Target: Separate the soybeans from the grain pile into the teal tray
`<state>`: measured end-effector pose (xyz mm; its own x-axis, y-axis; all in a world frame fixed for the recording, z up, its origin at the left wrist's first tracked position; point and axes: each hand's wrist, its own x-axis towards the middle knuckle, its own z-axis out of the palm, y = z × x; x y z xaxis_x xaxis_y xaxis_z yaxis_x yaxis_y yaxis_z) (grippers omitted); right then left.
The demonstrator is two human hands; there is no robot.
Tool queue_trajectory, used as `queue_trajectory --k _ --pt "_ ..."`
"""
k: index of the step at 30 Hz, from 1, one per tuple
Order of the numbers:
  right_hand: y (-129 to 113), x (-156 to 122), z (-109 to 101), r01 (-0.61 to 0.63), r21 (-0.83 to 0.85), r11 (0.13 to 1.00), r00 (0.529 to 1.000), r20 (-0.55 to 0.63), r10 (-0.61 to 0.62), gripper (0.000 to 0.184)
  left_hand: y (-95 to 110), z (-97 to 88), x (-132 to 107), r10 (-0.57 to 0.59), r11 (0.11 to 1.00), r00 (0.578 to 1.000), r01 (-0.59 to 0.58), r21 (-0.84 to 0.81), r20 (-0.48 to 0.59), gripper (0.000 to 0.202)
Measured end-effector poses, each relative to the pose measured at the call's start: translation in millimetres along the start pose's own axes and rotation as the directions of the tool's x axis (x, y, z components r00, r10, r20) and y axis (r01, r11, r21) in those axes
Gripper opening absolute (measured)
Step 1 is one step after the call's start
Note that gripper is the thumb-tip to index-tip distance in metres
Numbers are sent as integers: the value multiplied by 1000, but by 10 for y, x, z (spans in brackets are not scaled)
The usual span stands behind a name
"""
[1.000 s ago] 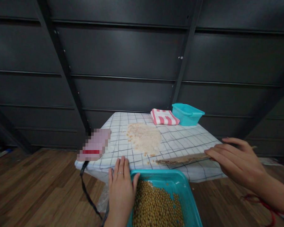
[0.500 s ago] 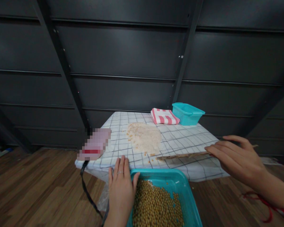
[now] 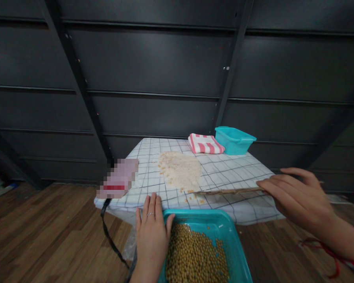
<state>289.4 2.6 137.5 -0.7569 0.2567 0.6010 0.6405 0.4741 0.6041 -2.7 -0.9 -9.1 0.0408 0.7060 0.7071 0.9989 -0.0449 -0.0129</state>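
My left hand [image 3: 151, 236] lies flat, fingers together, on the left rim of a teal tray [image 3: 224, 232] filled with yellow-brown beans [image 3: 194, 255]. A ring shows on one finger. My right hand [image 3: 295, 196] is closed round a thin flat brown piece, seemingly cardboard [image 3: 227, 192], held edge-on just above the checked cloth [image 3: 224, 173] of a small table. Its far tip reaches a few loose beans [image 3: 191, 196] lying below a pale pile of rice mixed with beans [image 3: 179, 169].
A folded red-and-white striped cloth [image 3: 205, 143] and a small teal tub [image 3: 234, 140] sit at the table's far edge. A blurred pink object [image 3: 118, 179] lies on the left corner with a black strap [image 3: 112, 236] hanging off. Dark panelled wall behind, wooden floor around.
My right hand has turned the brown piece from lying flatter to edge-on and shifted it slightly toward the loose beans. My left hand has stayed on the tray rim.
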Motion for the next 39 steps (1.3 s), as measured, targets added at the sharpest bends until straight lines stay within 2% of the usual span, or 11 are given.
queue_trajectory --k 7,17,24,29,39 --pt "-27 100 10 64 -10 998 998 -2 -64 23 -10 -15 0 12 1000 1000 -13 -17 -27 52" --pt "-41 38 -35 79 19 997 997 3 -79 26 -19 -39 18 18 1000 1000 -18 -16 -25 49" --pt "-52 105 -33 38 -27 999 999 -11 -38 25 -18 -49 25 48 998 998 -47 35 -48 51" --pt "-81 116 -37 52 -1 999 998 31 -52 23 -14 -50 32 63 996 996 -59 69 -63 51" --pt "-83 57 -120 14 57 998 999 37 -16 24 -23 -20 26 19 1000 999 -19 -10 -36 50"
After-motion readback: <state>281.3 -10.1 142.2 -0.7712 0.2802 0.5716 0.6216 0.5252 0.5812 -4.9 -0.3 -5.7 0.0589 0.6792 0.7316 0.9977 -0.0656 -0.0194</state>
